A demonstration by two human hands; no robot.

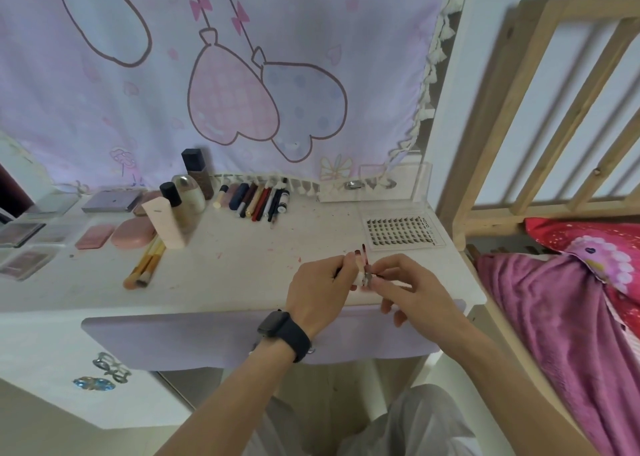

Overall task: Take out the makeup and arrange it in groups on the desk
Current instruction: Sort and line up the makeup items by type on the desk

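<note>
My left hand (318, 284) and right hand (412, 282) are together at the counter's (242, 265) front right edge, both pinching one small pale item (362, 277).

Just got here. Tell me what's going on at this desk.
A person holds a small makeup item in both hands, left hand gripping it, right hand pinching its end, above the desk. Bottles, pencils, compacts, palettes and brushes are already grouped there; a lash tray sits at the right.
</note>
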